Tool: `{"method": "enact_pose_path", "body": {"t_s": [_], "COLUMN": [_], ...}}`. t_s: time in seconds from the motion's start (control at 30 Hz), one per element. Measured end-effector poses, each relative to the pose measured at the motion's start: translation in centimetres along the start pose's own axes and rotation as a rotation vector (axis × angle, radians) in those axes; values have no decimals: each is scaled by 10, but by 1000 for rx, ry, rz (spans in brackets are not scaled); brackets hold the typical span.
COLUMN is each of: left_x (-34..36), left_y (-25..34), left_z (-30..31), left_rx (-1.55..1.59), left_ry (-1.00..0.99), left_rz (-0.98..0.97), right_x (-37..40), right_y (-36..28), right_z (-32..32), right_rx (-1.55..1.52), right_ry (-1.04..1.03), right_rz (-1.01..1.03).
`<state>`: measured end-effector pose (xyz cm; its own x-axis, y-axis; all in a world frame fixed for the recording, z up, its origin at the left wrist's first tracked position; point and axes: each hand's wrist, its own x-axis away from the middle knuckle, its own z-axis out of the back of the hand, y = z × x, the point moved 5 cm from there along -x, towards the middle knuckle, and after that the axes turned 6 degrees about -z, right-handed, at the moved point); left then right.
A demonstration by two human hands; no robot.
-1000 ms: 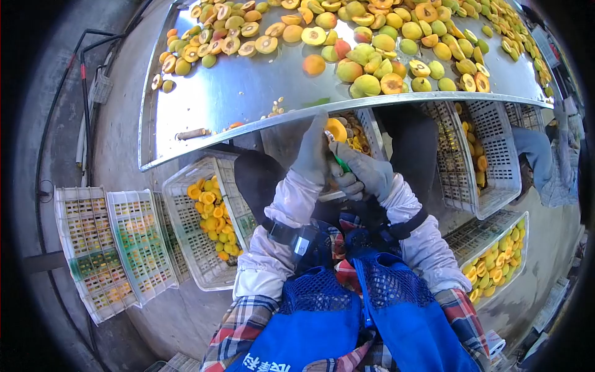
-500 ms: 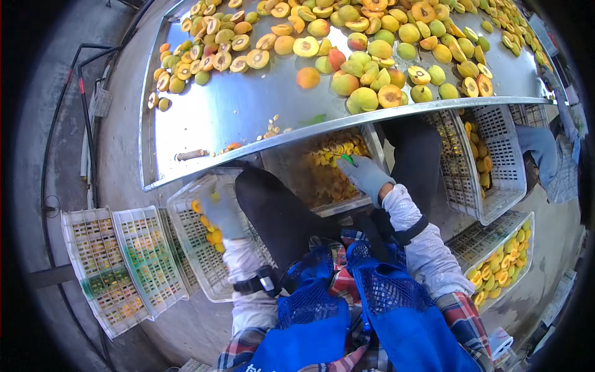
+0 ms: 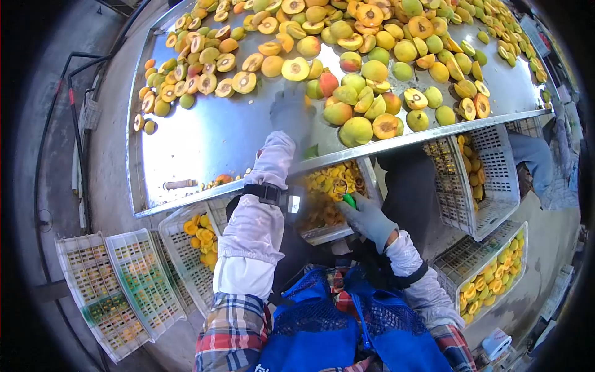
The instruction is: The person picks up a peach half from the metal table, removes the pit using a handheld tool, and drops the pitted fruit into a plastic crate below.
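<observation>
My left hand [image 3: 290,115], in a grey glove and blurred by motion, reaches over the metal table [image 3: 204,133]. Its fingers look stretched toward the peach halves, close to a cut half [image 3: 295,69]; nothing shows in them. My right hand [image 3: 370,222], also gloved, is closed on a green-handled tool [image 3: 349,199] whose working end I cannot make out. It hovers at the right side of a bin [image 3: 331,233] that holds orange fruit pieces [image 3: 331,180]. Whole and halved peaches [image 3: 356,131] cover the far part of the table.
A white crate [image 3: 180,248] with pitted halves [image 3: 203,239] stands at my left, beside more crates [image 3: 102,291]. At right are a tilted crate [image 3: 489,186] and another full of fruit [image 3: 493,276]. A stick [image 3: 180,185] lies near the table edge. Another person's leg [image 3: 532,160] shows at right.
My left hand has moved from above the left crate up and forward onto the table. My right hand has dropped slightly, still holding the green-handled tool. The view has shifted a little.
</observation>
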<state>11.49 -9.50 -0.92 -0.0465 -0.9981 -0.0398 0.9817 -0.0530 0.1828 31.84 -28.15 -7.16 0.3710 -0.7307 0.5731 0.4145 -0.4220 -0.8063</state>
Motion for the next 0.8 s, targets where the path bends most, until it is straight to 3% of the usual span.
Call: {"method": "enact_pose_path", "body": {"t_s": [0.03, 0.13, 0.2, 0.27, 0.3, 0.4, 0.5, 0.57, 0.67, 0.8], "left_x": [-5, 26, 59, 97, 114, 145, 168, 171, 185, 193], "left_y": [-1, -4, -10, -3, 12, 29, 50, 46, 57, 55], "left_z": [1, 17, 7, 22, 41, 43, 49, 49, 64, 63], "left_rx": [-22, 549, 865, 950, 886, 1024, 1748, 1489, 1525, 1395], "left_ry": [-54, -139, -30, 71, 111, 202, 120, 320, 419, 469], "left_rz": [28, 263, -69, -264, -290, -177, 178, -92, 60, 76], "right_x": [-3, 2, 13, 22, 23, 35, 37, 36, 45, 51], "right_y": [0, -29, -62, -87, -94, -109, -100, -92, -97, -97], "right_z": [-1, -1, 1, -3, -8, -15, -23, -29, -33, -44], "right_rx": [-5, -148, -299, -449, -481, -498, -417, -357, -342, -266], "right_ry": [21, -34, -113, -194, -163, -129, -165, -83, -85, 7], "right_rz": [71, 119, 58, -31, 24, 38, 88, 176, 219, 336]}}
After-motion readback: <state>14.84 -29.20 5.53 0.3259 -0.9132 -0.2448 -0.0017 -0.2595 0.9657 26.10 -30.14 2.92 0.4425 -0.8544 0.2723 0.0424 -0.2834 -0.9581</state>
